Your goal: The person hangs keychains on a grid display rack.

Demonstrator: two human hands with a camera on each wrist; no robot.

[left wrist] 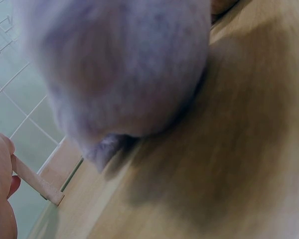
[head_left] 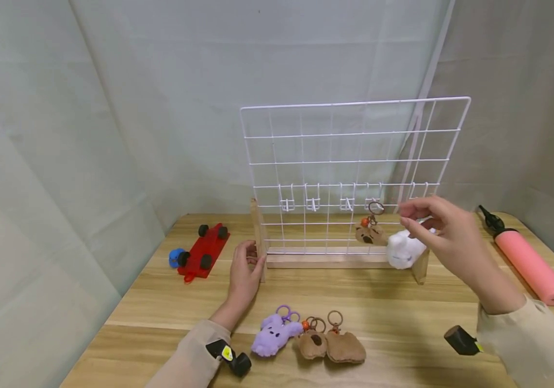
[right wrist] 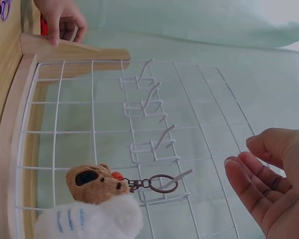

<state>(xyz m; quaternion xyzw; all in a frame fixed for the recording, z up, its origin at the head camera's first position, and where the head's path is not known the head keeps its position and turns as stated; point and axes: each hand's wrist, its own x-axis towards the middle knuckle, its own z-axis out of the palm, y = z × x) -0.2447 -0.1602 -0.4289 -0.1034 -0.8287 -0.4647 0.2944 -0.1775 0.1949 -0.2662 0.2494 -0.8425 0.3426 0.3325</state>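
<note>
My left hand grips the wooden side post of a white wire grid rack. Raised in front of the rack's right side, my right hand has loosely bent fingers with nothing between them. Below those fingers hangs a white plush keychain, partly covered by the hand in the head view. Beside it a brown plush dog keychain with an orange bead hangs by its ring from a white hook. More white hooks sit in a row to its left.
On the table in front lie a purple plush keychain and two brown plush keychains, one with a dark nose, the other plain. A red toy car stands at left, a pink hand pump lies at right.
</note>
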